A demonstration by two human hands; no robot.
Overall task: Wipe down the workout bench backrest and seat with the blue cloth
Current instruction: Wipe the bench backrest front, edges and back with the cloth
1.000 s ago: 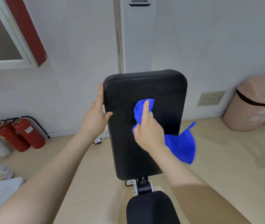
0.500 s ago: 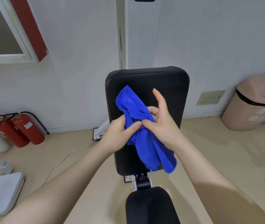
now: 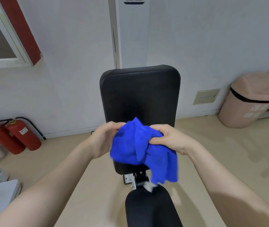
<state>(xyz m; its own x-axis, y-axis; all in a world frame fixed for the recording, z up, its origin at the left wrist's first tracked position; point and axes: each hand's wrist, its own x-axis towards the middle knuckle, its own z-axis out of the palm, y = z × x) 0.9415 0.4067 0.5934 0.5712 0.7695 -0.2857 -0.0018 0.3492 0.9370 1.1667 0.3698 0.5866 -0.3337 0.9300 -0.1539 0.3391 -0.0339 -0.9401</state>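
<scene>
Blue fleecy cloth (image 3: 140, 145) hangs bunched between both hands, the left hand (image 3: 104, 140) and right hand (image 3: 169, 138) each gripping it before the black padded backrest (image 3: 140, 92). Its dangling corner could snag the hinge bracket (image 3: 137, 177) above the black seat (image 3: 148, 208).

Backrest (image 3: 140, 95) upright against wall, seat (image 3: 151, 208) in front of it. Fire extinguishers (image 3: 14, 135) left on floor, bin (image 3: 251, 100) right.

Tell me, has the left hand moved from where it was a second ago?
Yes. The left hand left the backrest's left edge and came inward and down across its lower front, where it now grips the blue cloth.
</scene>
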